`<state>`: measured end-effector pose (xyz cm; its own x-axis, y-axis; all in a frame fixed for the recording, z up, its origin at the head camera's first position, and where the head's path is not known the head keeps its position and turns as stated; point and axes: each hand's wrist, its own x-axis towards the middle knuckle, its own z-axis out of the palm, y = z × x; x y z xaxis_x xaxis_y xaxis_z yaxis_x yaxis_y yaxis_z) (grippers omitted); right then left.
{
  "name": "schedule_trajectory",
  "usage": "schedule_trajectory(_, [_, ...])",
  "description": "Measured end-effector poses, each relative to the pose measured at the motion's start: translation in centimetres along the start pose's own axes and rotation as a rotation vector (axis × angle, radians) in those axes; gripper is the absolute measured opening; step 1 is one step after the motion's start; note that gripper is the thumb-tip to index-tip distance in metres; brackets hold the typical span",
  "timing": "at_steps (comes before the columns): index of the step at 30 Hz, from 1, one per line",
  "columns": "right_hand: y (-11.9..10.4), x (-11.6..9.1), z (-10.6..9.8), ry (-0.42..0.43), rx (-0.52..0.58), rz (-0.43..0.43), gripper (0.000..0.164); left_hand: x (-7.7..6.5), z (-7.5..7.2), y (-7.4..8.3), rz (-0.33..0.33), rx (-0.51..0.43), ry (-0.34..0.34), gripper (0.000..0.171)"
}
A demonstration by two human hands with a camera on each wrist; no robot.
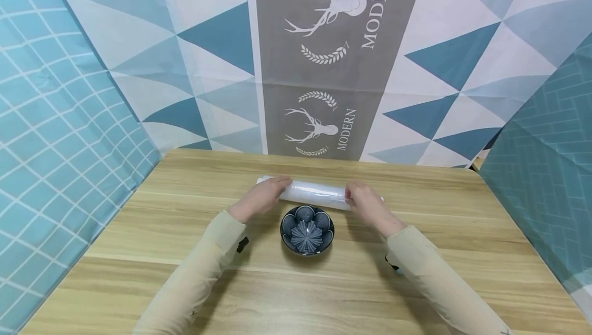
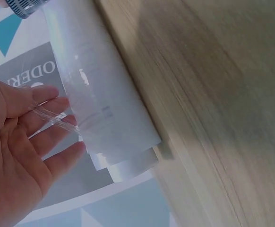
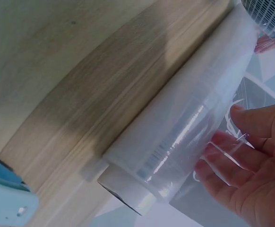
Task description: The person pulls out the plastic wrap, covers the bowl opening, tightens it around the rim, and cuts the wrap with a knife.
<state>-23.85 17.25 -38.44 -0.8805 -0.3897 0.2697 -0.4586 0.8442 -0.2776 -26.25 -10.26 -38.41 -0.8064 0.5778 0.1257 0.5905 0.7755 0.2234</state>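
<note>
A clear roll of cling film [image 1: 316, 194] lies crosswise on the table; its core end shows in both wrist views. My left hand [image 1: 265, 196] is at the roll's left part, holding a gathered strand of film [image 2: 57, 120] that stretches from the roll across the fingers. Toward the right end, my right hand [image 1: 367, 204] pinches film near the roll, with thin film running over its fingertips in the right wrist view. Between the forearms and just in front of the roll stands a dark blue bowl [image 1: 288, 242] with a petal pattern; part of it shows at the top of both wrist views.
The wood-grain table [image 1: 296, 294] reaches back to a patterned cloth wall [image 1: 217, 62]. Tiled blue cloth [image 1: 60, 134] hangs along the left side and teal cloth [image 1: 550, 155] along the right. A light-blue plastic piece [image 3: 10, 201] shows at the right wrist view's lower left.
</note>
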Motion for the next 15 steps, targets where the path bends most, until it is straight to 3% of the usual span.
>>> schedule_trajectory(7, [-0.1,-0.3,-0.1,0.011,-0.008,-0.009,0.01,-0.5,-0.3,0.5,-0.012,-0.038,0.02,0.037])
schedule_trajectory(15, [-0.2,-0.5,-0.2,0.01,0.007,-0.01,0.009,-0.9,-0.7,1.1,-0.03,-0.085,0.04,0.019])
